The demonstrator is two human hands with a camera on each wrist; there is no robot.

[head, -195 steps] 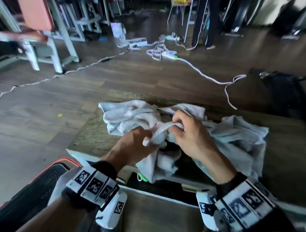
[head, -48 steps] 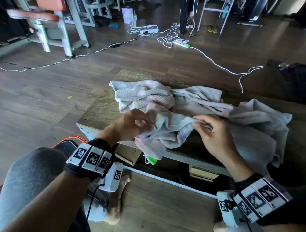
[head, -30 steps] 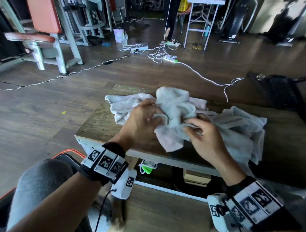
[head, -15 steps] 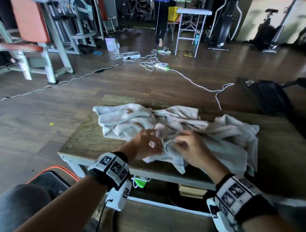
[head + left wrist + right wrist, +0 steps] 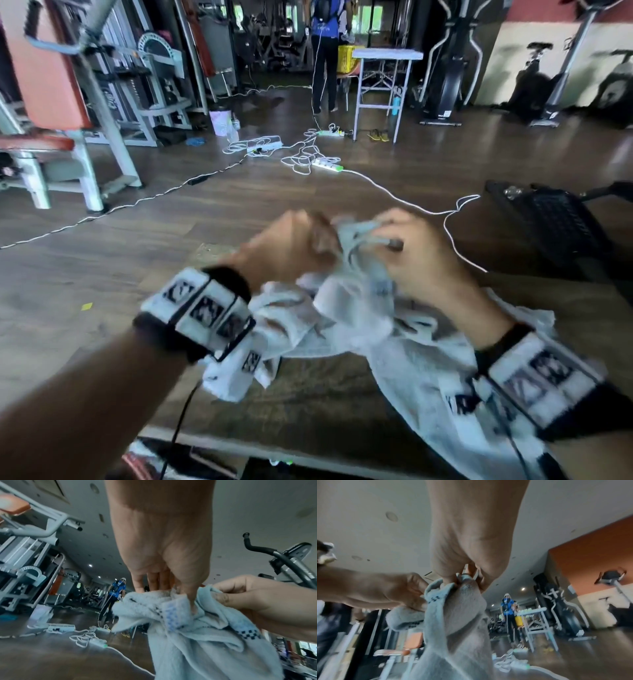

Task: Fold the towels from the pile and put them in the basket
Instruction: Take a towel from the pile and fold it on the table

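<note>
The left hand is raised above the worn wooden tabletop, its fingers curled round the bunched top edge of a pale blue-grey terry towel with a dark checked border. Just beside it, the right hand pinches the same edge, thumb against fingers. The towel hangs down from both hands onto the crumpled pile of pale towels lying on the tabletop.
</note>
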